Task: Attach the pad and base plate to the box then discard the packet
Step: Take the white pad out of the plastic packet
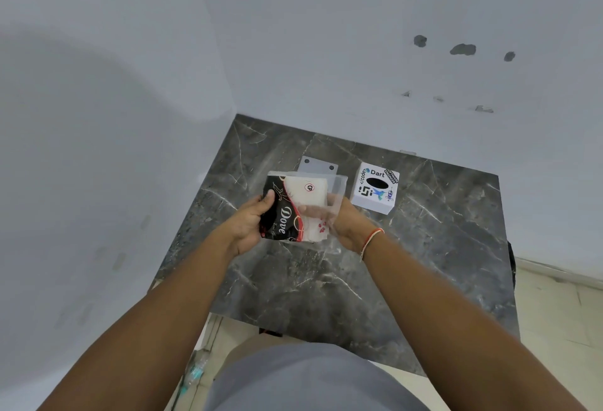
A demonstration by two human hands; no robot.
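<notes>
I hold a clear plastic packet [336, 186] above the dark marble table [326, 280]. Inside it is a black, white and red card printed "Dove" [284, 211]. My left hand [249, 224] grips the packet's left edge, thumb on the black part. My right hand [342, 224] holds the right side, its fingers seen through the plastic. Just behind the packet a grey base plate [318, 164] with two holes lies flat, partly hidden. To the right stands a white box [375, 192] with stickers and a black oval opening. No separate pad can be made out.
White walls close the table in at the back and left. The table's right edge drops to a pale tiled floor [554, 312]. A small bottle [194, 371] lies on the floor at lower left.
</notes>
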